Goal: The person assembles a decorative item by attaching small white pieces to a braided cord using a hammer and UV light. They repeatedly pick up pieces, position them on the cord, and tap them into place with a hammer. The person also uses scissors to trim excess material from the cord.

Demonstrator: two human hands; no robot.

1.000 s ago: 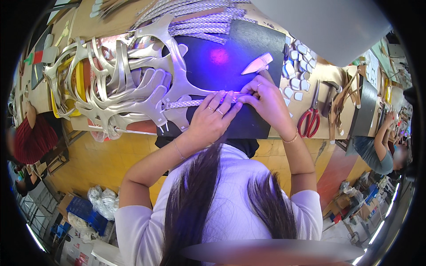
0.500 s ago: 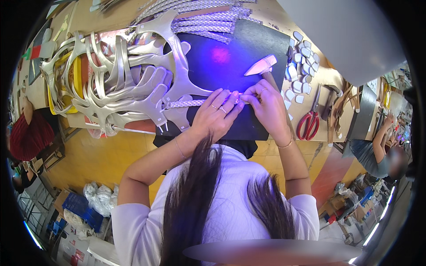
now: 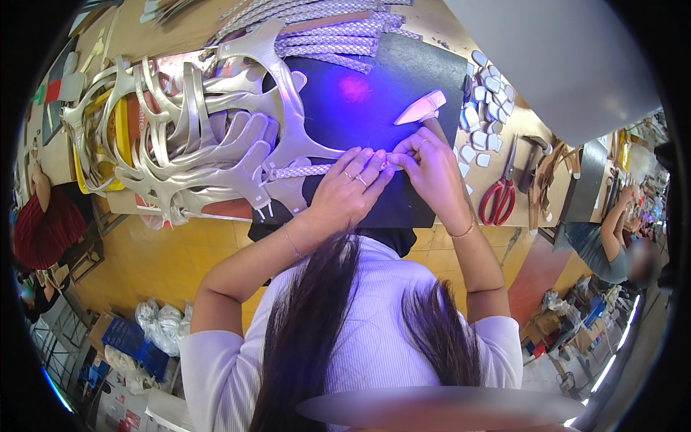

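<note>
A braided silver strap [image 3: 301,171] runs from a silver leather shoe upper [image 3: 288,115] into my left hand [image 3: 345,183]. The fingers of that hand press on the strap, with its end near the fingertips. My right hand [image 3: 432,167] pinches at the same end, thumb and finger together; the fingers hide exactly what they grip. Both hands meet over a black work mat [image 3: 403,72]. A hammer [image 3: 423,108] lies just beyond my right hand, its handle running under that hand.
More silver uppers [image 3: 194,137] are heaped at left and braided straps [image 3: 331,36] at the back. To the right lie small pale rounded pieces [image 3: 486,108], red-handled scissors [image 3: 498,201] and brown strips [image 3: 551,176]. Other people sit at both sides. A grey panel [image 3: 540,57] overhangs the back right.
Both hands stay almost in place at the strap end, with only slight finger movement. The whole view has shifted a little.
</note>
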